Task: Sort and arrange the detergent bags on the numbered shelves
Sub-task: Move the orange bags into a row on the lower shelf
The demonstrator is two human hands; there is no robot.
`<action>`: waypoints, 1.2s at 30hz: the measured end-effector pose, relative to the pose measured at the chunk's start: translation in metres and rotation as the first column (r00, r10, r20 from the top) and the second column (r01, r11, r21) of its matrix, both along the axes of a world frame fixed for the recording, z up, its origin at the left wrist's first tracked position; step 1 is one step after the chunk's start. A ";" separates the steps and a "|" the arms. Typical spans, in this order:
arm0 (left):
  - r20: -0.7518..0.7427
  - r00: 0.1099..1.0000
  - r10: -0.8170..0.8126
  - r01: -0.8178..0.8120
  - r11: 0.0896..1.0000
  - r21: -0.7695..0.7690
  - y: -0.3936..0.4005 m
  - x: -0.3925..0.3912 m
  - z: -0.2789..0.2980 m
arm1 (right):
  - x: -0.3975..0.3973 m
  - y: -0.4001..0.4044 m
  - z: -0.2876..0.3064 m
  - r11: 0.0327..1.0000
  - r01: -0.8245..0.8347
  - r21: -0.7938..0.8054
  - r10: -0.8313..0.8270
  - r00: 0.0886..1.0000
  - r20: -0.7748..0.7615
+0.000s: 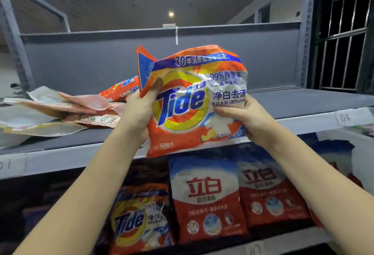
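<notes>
while both hands grip, tide bag (182, 103) upright

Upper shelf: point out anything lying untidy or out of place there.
On the upper shelf, a heap of flattened pink and white bags sprawls at the left, overlapping at odd angles, with another orange Tide bag tipped against them. The Tide bag gripped in both hands is heavily crumpled.

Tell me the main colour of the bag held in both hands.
Orange, with a yellow-and-orange bullseye and blue lettering: the Tide bag, head view.

"Tide" bag (190, 101) — shelf tag (353, 116), seemingly "04"
</notes>
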State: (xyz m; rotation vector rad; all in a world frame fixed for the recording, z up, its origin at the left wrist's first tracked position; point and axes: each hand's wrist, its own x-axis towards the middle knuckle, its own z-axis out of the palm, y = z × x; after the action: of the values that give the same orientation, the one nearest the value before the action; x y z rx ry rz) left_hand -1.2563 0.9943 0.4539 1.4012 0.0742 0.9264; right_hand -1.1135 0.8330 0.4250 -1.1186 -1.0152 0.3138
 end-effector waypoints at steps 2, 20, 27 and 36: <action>-0.049 0.999 -0.017 0.017 1.000 0.005 -0.009 -0.012 -0.009 | -0.012 -0.008 -0.011 0.998 0.055 0.034 -0.055 0.998 -0.001; 0.032 0.913 -0.407 0.398 0.870 -0.292 -0.005 -0.117 -0.149 | -0.147 -0.012 -0.112 0.971 0.220 0.098 -0.170 0.914 -0.368; -0.248 0.882 -0.401 0.342 0.906 -0.249 -0.003 -0.133 -0.195 | -0.172 -0.043 -0.195 0.962 0.226 -0.151 -0.266 0.896 -0.356; -0.484 0.806 -0.342 0.128 0.897 -0.422 -0.044 -0.118 -0.333 | -0.186 -0.086 -0.330 0.880 0.149 -0.451 -0.367 0.816 -0.446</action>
State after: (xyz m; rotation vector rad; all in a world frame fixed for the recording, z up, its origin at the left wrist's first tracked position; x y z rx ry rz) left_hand -1.3747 0.9507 0.1209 1.2406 0.4746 0.2484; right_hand -1.2999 0.7466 0.0949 -1.4224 -0.3001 0.5809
